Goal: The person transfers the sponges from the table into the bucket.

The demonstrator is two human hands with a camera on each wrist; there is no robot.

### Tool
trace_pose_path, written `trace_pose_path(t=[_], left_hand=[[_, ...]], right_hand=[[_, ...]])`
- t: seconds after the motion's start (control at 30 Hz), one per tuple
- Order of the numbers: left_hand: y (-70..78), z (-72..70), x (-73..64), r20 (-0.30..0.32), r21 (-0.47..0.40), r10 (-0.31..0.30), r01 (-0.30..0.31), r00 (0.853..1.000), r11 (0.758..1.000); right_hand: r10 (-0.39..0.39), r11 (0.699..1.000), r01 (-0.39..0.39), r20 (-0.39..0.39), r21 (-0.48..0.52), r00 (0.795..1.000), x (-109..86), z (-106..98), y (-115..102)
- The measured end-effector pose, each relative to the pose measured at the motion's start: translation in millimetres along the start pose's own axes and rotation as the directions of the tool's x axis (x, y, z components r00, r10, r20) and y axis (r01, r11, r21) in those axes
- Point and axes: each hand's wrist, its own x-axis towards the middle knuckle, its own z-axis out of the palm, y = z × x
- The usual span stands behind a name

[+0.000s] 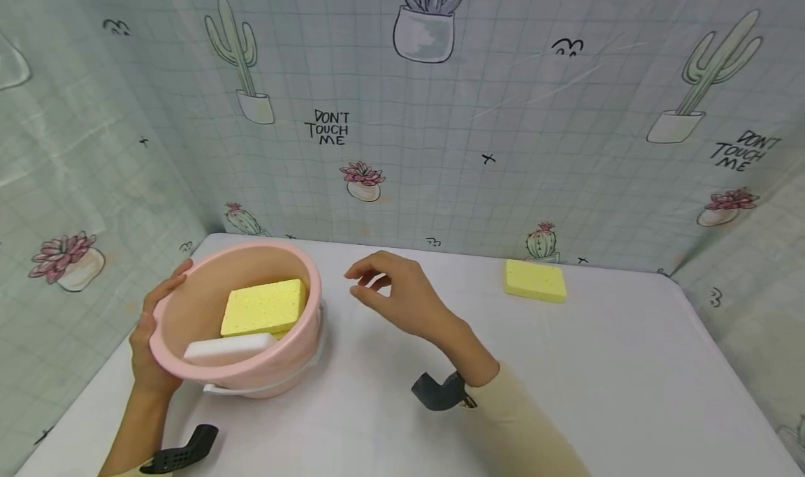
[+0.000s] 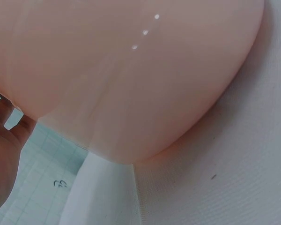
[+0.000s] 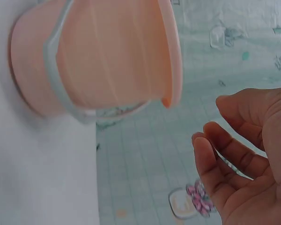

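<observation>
A pink bucket stands at the left of the table. Inside lie a yellow sponge and a white block, with a bit of another yellow piece showing beneath. My left hand holds the bucket by the left side of its rim; in the left wrist view the fingers of that hand meet the rim's edge. To the right of the bucket, my right hand hovers over the table with fingers loosely bent and nothing between them. The right wrist view shows this hand apart from the bucket.
Another yellow sponge lies near the table's back edge, right of centre. The white handle hangs down around the bucket's front. A patterned curtain surrounds the back and sides of the white table.
</observation>
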Motion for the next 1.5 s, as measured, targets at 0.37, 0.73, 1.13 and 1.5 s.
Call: trace_pose_path(t=[0.37, 0.73, 1.13, 1.5], left_hand=[[1.5, -2.0, 0.6, 0.010, -0.005, -0.003, 0.003, 1.000, 1.000], [-1.6, -2.3, 1.1, 0.017, -0.013, 0.006, -0.006, 1.000, 1.000], [-1.5, -1.7, -0.1, 0.008, -0.016, -0.003, 0.004, 1.000, 1.000], [0.0, -1.7, 1.0, -0.002, -0.009, -0.013, 0.013, 1.000, 1.000]], right_hand=[[0.113, 0.990, -0.123, -0.125, -0.074, 0.986, -31.7, -48.2, 38.5], [0.180, 0.962, -0.225, -0.263, -0.155, 0.948, -75.5, -105.2, 77.0], [0.399, 0.877, -0.471, -0.405, -0.092, 0.823, -123.0, -140.8, 107.4], [0.457, 0.803, -0.581, -0.488, -0.133, 0.744, -154.0, -150.1, 161.0]])
